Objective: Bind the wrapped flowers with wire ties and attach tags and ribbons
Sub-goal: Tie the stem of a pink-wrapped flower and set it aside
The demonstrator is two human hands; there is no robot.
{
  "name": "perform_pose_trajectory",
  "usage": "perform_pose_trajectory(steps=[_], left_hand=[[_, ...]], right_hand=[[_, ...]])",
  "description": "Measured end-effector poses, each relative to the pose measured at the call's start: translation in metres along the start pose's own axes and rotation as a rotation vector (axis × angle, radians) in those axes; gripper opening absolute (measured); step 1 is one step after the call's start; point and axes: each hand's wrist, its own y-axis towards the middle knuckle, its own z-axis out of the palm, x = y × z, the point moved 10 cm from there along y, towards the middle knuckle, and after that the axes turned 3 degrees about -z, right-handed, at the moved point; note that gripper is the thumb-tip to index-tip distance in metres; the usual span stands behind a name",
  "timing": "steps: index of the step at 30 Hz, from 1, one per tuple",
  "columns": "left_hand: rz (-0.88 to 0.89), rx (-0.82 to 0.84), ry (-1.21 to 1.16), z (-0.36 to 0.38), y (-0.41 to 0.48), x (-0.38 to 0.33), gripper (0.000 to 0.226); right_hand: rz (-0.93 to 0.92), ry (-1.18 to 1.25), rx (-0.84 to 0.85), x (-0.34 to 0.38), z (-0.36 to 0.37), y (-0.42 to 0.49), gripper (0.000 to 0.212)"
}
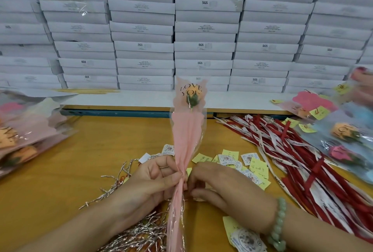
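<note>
A single flower in a pink "LOVE YOU" wrapper (186, 130) stands upright at the centre, its orange bloom near the top. My left hand (153, 179) grips the gathered neck of the wrapper from the left. My right hand (220, 185) pinches at the same neck from the right, where a thin silver wire tie (183, 199) hangs down. Loose silver wire ties (141, 233) lie in a heap at the lower left. Yellow and white tags (242, 163) are scattered just behind my right hand. Red and white ribbons (292, 161) lie in a long bundle on the right.
The wooden table (90, 161) carries a pile of wrapped flowers (26, 130) at the left and wrapped, tagged flowers (347, 130) at the right. A wall of stacked white boxes (201, 29) closes off the back. More tags (244, 235) lie near my right wrist.
</note>
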Motion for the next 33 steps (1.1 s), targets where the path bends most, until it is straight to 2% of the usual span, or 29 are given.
perform_pose_trajectory(steps=[4, 9, 13, 17, 21, 25, 29, 33], left_hand=[[0.002, 0.005, -0.014, 0.001, -0.001, 0.0, 0.05], [0.0, -0.003, 0.012, 0.002, 0.0, 0.0, 0.024], [0.002, 0.01, 0.001, 0.001, 0.0, 0.0, 0.039], [0.015, 0.008, -0.005, 0.0, 0.0, 0.0, 0.052], [0.024, 0.04, -0.024, 0.002, 0.0, -0.001, 0.045], [0.033, 0.066, -0.007, 0.004, -0.001, -0.002, 0.033], [0.026, 0.065, -0.006, 0.004, -0.001, -0.002, 0.046], [0.036, 0.062, -0.006, 0.005, -0.002, -0.003, 0.054]], right_hand=[[0.11, 0.152, -0.091, -0.016, -0.01, -0.003, 0.008], [0.202, 0.354, -0.195, -0.03, -0.012, -0.007, 0.004], [0.217, 0.442, -0.194, -0.034, -0.01, -0.008, 0.008], [0.098, 0.384, -0.055, -0.017, 0.003, -0.004, 0.007], [-0.002, 0.346, -0.026, 0.002, 0.003, -0.002, 0.006], [-0.054, 0.163, -0.02, 0.011, 0.008, 0.002, 0.022], [-0.03, -0.067, 0.105, 0.016, 0.026, 0.004, 0.034], [0.005, -0.13, 0.119, 0.012, 0.024, 0.006, 0.032]])
